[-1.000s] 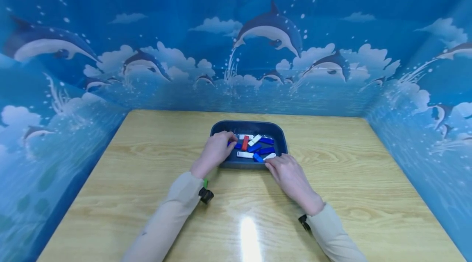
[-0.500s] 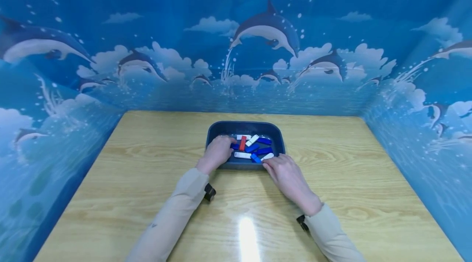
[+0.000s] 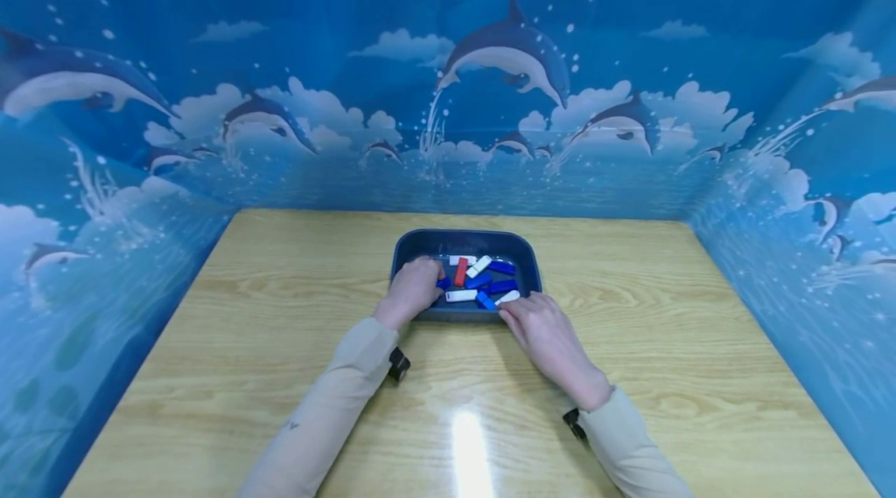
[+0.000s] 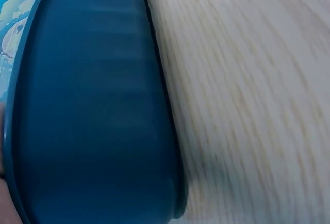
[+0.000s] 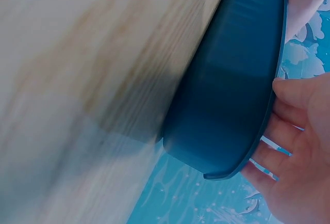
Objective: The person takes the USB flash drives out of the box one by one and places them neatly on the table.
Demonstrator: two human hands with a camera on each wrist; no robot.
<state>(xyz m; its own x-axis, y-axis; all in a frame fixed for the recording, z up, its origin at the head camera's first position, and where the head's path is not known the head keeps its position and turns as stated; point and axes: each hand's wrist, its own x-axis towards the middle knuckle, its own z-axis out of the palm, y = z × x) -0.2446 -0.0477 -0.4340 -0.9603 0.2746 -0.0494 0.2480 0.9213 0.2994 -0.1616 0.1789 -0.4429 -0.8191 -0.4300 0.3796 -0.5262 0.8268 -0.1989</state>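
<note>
A dark blue tray [image 3: 514, 245] holds several small oblong pieces shaped like USB sticks. My left hand [image 3: 414, 288] reaches over its left side, fingertips pinching a blue stick-shaped piece [image 3: 443, 283]. Beside that lie a red piece [image 3: 460, 272] and a white piece [image 3: 461, 296]. At the front right corner my right hand [image 3: 549, 334] holds the rim, right by another white piece [image 3: 507, 298]. In the right wrist view the thumb touches the rim and the fingers pass behind it. The left wrist view shows mostly the tray's outer wall [image 4: 93, 105]; the left fingertips are hidden.
The tray stands on a light wood-grain table [image 3: 350, 405], toward its back edge. Blue curtains [image 3: 315, 15] printed with dolphins enclose the back and both sides. A bright light reflection shows on the tabletop in front of the tray.
My left hand has gone lower into the tray, and the blue piece at its fingertips has shifted slightly toward me. The right hand keeps its place at the front right corner.
</note>
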